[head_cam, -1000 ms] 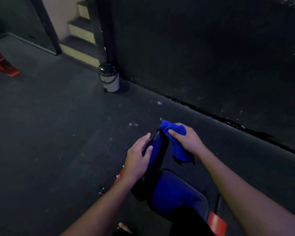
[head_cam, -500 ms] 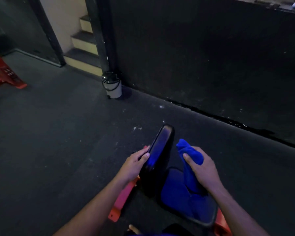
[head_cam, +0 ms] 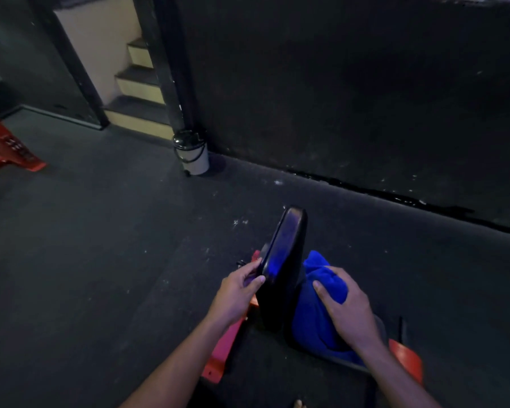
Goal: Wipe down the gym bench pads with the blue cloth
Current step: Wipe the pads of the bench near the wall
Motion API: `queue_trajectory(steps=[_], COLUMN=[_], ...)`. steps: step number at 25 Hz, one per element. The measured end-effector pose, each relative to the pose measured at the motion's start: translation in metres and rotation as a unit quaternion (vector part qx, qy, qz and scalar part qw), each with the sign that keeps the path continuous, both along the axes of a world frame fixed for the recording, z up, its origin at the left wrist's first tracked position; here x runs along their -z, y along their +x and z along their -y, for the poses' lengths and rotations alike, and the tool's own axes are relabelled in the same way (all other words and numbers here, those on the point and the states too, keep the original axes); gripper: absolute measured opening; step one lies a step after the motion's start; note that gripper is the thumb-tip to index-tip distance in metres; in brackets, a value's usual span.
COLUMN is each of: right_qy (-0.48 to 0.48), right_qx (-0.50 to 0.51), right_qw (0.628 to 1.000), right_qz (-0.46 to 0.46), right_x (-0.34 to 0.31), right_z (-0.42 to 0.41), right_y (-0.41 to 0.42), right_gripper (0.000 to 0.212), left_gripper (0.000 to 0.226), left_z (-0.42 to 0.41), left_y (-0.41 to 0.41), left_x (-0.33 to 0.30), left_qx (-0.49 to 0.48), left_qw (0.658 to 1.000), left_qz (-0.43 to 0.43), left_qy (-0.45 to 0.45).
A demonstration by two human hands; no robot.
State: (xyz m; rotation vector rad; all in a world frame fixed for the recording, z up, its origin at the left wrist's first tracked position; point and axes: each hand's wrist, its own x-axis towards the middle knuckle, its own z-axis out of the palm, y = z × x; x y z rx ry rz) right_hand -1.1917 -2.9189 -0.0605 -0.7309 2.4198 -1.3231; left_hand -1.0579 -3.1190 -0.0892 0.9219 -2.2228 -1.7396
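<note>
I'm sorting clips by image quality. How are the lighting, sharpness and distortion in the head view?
Head view: dim, dark floor and wall; only the stairwell is bright. A blue sheen glints on the upright pad. Soft, slightly blurred throughout. Wide-angle bending curves the wall's base line.

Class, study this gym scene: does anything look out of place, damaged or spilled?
Mostly tidy. White flecks dot the dark floor beyond the upright back pad, and the wall base looks scuffed.
</note>
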Motion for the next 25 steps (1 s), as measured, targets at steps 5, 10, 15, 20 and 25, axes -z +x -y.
queue_trajectory(steps=[5, 10, 15, 20, 25], right_qy=[0.001, 0.008, 0.045, 0.094, 0.194], right_qx=[0.080, 0.133, 0.182, 0.180, 0.129], right_qw=[0.996, 0.988, 0.977, 0.967, 0.955], right_qz=[-0.041, -0.078, -0.106, -0.155, -0.182], right_x=[-0.002, -0.005, -0.005, -0.004, 0.015], right_z=[0.056, 0.086, 0.074, 0.093, 0.158], right_y=[0.016, 0.049, 0.077, 0.064, 0.020], right_gripper=[0.026, 0.027, 0.034, 0.050, 0.061], left_gripper=[0.053, 0.050, 0.056, 0.065, 0.064], left_z=[0.037, 0.077, 0.099, 0.118, 0.121], left_y=[0.013, 0.014, -0.005, -0.041, -0.087], left_x=[0.011, 0.014, 0.024, 0.055, 0.083], left_qx=[0.137, 0.282, 0.350, 0.334, 0.352], left_qw=[0.989, 0.957, 0.920, 0.885, 0.858], left_qz=[0.030, 0.044, 0.023, 0.088, 0.106], left_qy=[-0.040, -0.059, -0.174, -0.312, -0.359])
